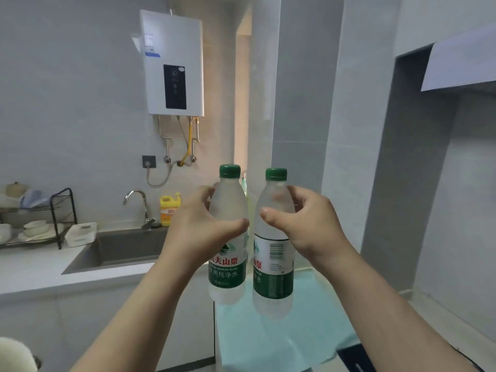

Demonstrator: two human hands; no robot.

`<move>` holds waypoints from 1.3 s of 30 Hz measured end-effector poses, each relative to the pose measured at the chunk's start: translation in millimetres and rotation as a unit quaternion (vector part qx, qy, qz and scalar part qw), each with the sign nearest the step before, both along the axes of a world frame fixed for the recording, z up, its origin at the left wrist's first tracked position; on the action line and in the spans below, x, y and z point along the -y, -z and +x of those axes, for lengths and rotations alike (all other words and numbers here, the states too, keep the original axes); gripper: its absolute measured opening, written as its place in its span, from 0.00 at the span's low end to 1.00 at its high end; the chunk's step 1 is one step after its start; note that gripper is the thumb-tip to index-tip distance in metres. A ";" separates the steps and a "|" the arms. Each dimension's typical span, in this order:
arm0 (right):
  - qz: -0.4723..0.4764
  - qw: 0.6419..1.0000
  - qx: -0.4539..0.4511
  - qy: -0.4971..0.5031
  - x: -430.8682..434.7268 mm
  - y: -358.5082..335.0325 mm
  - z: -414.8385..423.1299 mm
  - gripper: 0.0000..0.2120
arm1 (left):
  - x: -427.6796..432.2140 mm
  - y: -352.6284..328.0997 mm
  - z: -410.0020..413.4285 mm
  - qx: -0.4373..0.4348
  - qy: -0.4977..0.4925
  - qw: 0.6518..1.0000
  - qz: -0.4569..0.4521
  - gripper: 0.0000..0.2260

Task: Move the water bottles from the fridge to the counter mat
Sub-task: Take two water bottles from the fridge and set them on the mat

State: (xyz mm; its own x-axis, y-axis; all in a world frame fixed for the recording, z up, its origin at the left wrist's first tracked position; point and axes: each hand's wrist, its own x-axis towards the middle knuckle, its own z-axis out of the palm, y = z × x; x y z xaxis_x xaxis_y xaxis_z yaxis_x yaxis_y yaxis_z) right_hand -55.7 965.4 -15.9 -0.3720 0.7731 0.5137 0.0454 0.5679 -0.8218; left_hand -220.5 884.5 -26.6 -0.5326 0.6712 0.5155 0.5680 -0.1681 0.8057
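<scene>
Carry step: the left hand [204, 224] and right hand [303, 224] each wrap a grip round an upright bottle [228, 264], held above the mat [295, 331]. Next, lower both onto it.

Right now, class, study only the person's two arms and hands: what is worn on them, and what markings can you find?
Both forearms are bare up to the bottom edge of the picture: no sleeves, gloves or watch show. The left hand and right hand carry no visible rings, bands or markings. Fingernails look short and unpainted. Anything above the forearms lies outside the view.
</scene>
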 end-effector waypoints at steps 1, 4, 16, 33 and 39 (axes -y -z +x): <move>-0.004 1.000 0.012 0.012 -20.4 7.2 -10.7 0.17 | -23.1 7.7 -10.3 0.000 0.009 1.000 -0.007 0.27; -0.010 0.998 0.046 0.040 -72.1 29.5 -34.0 0.24 | -77.5 32.6 -32.3 -0.004 0.031 0.999 -0.029 0.26; -0.079 0.986 0.126 0.067 -246.3 190.7 -86.1 0.24 | -253.4 213.5 -72.9 0.051 0.022 0.988 -0.145 0.26; -0.094 0.980 0.161 0.062 -370.3 350.3 -166.4 0.21 | -369.5 362.7 -126.7 0.091 -0.032 0.976 -0.193 0.24; -0.111 0.974 0.189 0.053 -376.2 375.3 -163.3 0.22 | -371.3 380.8 -137.5 0.095 -0.037 0.969 -0.227 0.27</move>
State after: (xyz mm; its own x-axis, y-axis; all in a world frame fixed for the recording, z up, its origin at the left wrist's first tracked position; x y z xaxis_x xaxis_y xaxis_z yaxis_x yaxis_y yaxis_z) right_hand -219.0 1341.5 -391.2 -0.4143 0.8939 0.1711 0.4179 0.3538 -0.8368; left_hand -358.0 1255.8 -407.4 -0.6435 0.7627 0.0641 0.3998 0.2635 0.8779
